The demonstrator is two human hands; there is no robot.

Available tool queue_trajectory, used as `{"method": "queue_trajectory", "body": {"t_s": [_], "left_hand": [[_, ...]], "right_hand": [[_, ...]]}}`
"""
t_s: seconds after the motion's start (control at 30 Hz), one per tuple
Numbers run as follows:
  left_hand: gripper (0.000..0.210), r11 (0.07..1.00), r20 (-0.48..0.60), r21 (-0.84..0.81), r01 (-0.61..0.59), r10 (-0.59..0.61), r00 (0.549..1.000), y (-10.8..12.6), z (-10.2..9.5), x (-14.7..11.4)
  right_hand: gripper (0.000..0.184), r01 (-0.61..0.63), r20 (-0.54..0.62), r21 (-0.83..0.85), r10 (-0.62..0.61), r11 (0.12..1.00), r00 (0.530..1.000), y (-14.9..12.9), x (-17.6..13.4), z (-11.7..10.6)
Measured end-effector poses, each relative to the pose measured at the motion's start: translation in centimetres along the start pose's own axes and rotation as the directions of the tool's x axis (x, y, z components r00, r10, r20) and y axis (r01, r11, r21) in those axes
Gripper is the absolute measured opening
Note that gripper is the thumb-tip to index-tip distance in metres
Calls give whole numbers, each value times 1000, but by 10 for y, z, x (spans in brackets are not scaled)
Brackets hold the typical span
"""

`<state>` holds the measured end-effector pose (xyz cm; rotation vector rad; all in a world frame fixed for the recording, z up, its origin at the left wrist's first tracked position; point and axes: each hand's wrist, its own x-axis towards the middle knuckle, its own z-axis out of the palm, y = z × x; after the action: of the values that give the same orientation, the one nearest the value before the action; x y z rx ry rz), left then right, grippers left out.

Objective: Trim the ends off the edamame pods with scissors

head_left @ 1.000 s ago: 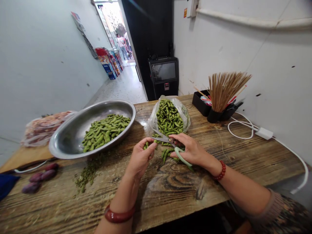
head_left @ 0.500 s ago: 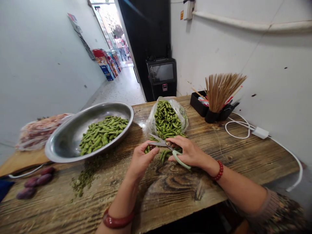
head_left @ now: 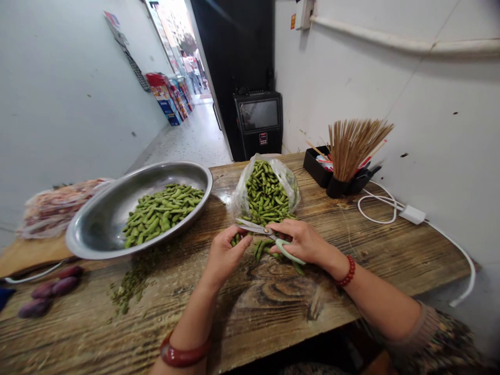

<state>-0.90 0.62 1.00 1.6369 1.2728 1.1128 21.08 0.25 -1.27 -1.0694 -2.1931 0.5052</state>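
Note:
My right hand [head_left: 299, 242] is closed on a pair of scissors [head_left: 287, 249] with pale green handles. Their blades point left, nearly together, and reach the fingertips of my left hand [head_left: 228, 255]. Green edamame pods [head_left: 235, 239] are pinched in that left hand, partly hidden by its fingers. Loose edamame pods [head_left: 261, 249] lie on the table under the scissors. Just beyond my hands, a clear plastic bag [head_left: 240, 195] lies open toward me, full of pods. A wide steel basin [head_left: 94, 219] on the left holds a heap of pods.
Trimmed green bits [head_left: 127, 291] are scattered before the basin. Several purple oval items [head_left: 64, 285] lie at the left, near bagged meat [head_left: 58, 205] on a board. Wooden skewers [head_left: 355, 151] stand in a black holder [head_left: 318, 166] by the wall. A white cable [head_left: 453, 242] crosses the table's right side.
The scissor blades have gone from spread apart to nearly closed at my left fingertips. The whole view has shifted slightly.

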Motion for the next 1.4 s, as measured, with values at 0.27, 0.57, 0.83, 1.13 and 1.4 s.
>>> {"method": "queue_trajectory", "body": {"t_s": [0.27,0.57,0.83,1.13,1.4], "left_hand": [[21,908,65,-325,265,-258,964,-5,0,-4],[26,672,120,-681,291,-289,950,-7,-5,-2],[26,644,139,-704,300,-290,947,-5,-2,-1],[24,727,130,-621,293,-273,953,-4,2,-5],[21,809,50,-536,241,-254,966,-2,2,-5]], "right_hand": [[49,-91,-155,101,106,991,982,4,3,2],[54,-87,-163,158,113,984,980,7,3,9],[63,16,-112,105,-4,994,994,-1,1,8],[61,56,-101,56,-50,997,994,-4,1,8],[58,72,-80,66,-67,995,995,-5,0,7]]}}
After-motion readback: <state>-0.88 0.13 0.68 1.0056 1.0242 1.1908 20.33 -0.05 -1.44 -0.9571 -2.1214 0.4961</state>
